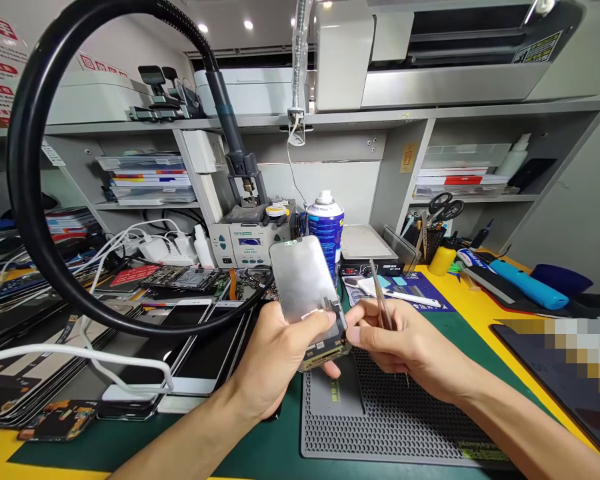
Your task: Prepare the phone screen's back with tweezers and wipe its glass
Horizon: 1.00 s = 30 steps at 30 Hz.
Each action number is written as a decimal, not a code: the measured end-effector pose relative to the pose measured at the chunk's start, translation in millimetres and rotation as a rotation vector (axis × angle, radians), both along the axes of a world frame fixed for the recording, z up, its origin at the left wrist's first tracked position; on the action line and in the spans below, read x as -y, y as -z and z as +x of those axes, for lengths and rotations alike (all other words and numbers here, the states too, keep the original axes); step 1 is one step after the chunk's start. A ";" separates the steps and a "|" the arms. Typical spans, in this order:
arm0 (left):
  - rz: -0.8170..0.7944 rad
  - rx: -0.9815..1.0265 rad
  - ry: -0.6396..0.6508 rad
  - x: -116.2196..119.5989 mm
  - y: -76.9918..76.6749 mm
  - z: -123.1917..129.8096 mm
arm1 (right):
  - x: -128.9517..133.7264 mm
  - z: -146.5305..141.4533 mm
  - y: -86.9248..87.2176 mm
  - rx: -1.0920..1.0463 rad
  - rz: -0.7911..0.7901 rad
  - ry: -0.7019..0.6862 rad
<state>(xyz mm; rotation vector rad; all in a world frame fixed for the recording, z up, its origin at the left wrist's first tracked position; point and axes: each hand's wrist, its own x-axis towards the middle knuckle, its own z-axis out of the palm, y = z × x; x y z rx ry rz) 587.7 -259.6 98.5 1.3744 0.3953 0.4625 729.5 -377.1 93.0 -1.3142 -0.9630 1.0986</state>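
My left hand (pixel 275 353) is wrapped round a phone screen (pixel 303 277), thumb pressed across its lower part. The screen's silvery back faces me, tilted upright, with a dark flex cable and connectors at the bottom end. In my right hand (pixel 390 333) a pair of metal tweezers (pixel 379 287) is tucked between the fingers, pointing up. The right thumb and forefinger come together at the lower right edge of the screen; whether they pinch a part of it I cannot tell. Both hands are above a grey perforated repair mat (pixel 380 427).
Phones and screens (pixel 200 347) lie stacked at left under a white cable (pixel 80 350). A thick black hose (pixel 20 167) loops in front, from a soldering station (pixel 250 243). Behind stand a blue spray can (pixel 325 227) and a hot plate (pixel 367 243). A tablet-like panel (pixel 535 367) lies at right.
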 end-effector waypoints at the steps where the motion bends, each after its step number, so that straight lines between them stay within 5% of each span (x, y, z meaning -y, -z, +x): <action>1: 0.027 -0.003 0.005 -0.3 1.7 0.3 | -0.4 -1.0 0.5 0.007 -0.001 -0.006; 12: 0.235 -0.033 0.003 7.7 -4.5 -4.3 | -1.0 -3.8 10.3 -0.052 -0.009 0.020; 30: 0.238 -0.046 -0.015 7.8 -4.5 -3.2 | -1.5 -4.2 9.0 -0.053 -0.004 0.020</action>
